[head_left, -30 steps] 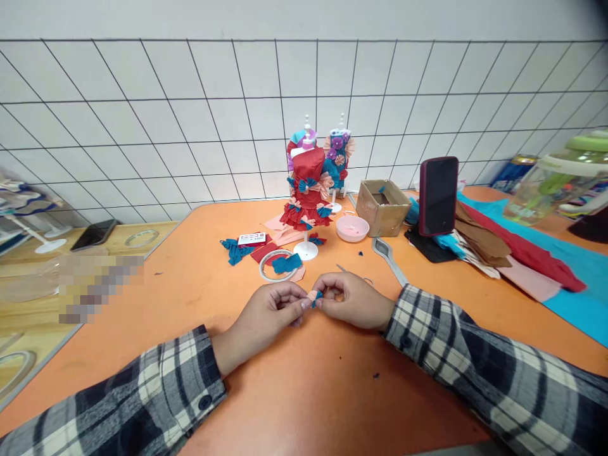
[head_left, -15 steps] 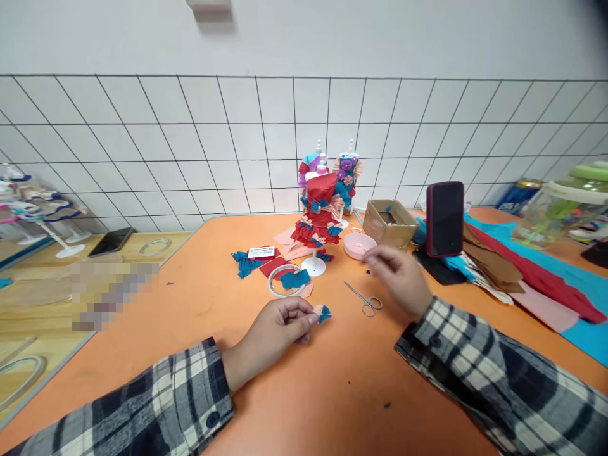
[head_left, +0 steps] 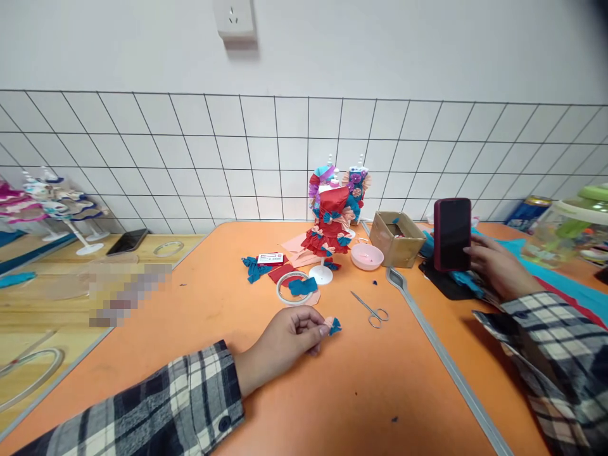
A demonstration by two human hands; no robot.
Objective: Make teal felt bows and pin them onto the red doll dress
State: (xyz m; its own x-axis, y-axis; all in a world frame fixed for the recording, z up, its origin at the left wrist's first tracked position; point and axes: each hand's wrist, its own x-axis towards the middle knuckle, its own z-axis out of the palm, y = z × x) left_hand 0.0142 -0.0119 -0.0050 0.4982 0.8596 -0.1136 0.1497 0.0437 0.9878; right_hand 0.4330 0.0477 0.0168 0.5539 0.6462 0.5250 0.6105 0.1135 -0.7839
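In my left hand (head_left: 289,339), the thumb and fingers pinch a small pink and blue fabric bow (head_left: 335,325) just above the orange table. My right hand (head_left: 498,266) is at the right edge of an upright phone (head_left: 453,234) in a dark red case, with curled fingertips on its side. Scissors (head_left: 373,311) lie between the hands. A small dress form in a ruffled red dress (head_left: 331,218) with pink and blue bows stands ahead, and a tape roll (head_left: 280,292) with a blue fabric scrap (head_left: 303,287) lies before it.
Beside the dress form are a pink bowl (head_left: 367,256) and a cardboard box (head_left: 396,239). A grey strip (head_left: 441,351) runs down the table. Fabric pieces and a clear green-lidded jug (head_left: 563,231) are at right. Another dark phone (head_left: 128,241) lies on the wooden table at left.
My right hand has moved right, from near the pink bowl to the upright phone's edge. My left hand keeps its pinch on the bow. The view has shifted slightly, uncovering the grey strip.
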